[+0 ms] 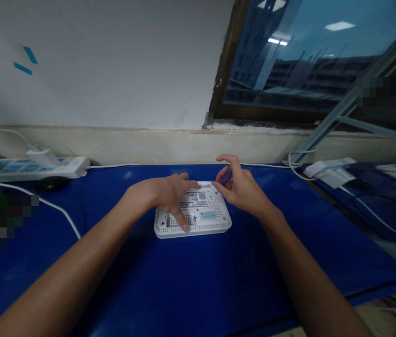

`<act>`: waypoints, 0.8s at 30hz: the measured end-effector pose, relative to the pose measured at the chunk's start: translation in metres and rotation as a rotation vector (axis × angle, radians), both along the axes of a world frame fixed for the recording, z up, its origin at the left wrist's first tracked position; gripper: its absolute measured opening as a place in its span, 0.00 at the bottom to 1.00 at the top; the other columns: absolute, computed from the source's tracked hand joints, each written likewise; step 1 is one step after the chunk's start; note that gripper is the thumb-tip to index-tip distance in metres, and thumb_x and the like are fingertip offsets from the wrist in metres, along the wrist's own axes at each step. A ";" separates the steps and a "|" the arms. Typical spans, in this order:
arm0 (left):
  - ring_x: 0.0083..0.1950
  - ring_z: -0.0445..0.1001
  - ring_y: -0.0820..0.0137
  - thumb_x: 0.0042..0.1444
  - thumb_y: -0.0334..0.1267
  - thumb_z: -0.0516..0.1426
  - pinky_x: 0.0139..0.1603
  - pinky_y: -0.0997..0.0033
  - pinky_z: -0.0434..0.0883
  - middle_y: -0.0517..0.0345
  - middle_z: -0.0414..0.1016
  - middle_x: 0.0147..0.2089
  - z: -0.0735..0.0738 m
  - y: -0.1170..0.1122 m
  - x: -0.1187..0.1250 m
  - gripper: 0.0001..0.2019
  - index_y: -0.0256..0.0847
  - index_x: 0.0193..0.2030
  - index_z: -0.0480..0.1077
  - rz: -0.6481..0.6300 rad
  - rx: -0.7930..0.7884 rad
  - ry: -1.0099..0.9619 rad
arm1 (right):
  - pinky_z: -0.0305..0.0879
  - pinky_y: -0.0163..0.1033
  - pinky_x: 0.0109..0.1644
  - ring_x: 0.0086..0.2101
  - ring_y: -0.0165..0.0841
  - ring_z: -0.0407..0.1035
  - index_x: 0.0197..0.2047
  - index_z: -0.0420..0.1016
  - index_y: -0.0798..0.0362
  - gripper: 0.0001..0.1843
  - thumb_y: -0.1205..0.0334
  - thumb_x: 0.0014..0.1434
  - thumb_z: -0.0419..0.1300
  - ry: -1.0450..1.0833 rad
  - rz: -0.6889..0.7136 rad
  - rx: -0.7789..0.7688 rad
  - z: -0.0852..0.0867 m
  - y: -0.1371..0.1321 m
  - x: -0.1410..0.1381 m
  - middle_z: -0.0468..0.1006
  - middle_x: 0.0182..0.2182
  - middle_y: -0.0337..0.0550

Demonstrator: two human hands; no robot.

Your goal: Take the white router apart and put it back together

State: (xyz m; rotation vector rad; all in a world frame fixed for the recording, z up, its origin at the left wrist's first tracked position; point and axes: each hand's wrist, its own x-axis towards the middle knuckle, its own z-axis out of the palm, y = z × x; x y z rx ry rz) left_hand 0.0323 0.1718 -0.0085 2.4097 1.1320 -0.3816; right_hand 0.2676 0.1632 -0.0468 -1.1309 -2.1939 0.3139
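A white plastic router or similar network box lies underside up on the blue mat, with vent holes around its edge and printed labels on top. My left hand rests over it, with the fingers spread across the label area and one fingertip down near the front vents. My right hand is just right of the box, its fingertips at the box's far right corner. Pinched in those fingers is a small dark blue object, perhaps a screwdriver handle. Its tip is hidden by the fingers.
A dark blue mat covers the table. A white power strip with a plug in it lies at the far left, and white cables run along the mat. White adapters sit at the right, below a window.
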 end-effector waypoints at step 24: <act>0.67 0.63 0.48 0.37 0.58 0.70 0.65 0.53 0.64 0.44 0.57 0.71 0.000 -0.004 0.002 0.59 0.48 0.74 0.51 0.038 0.011 -0.011 | 0.73 0.44 0.38 0.32 0.37 0.76 0.64 0.58 0.46 0.31 0.63 0.60 0.62 0.212 -0.061 0.134 0.003 -0.001 -0.002 0.76 0.33 0.39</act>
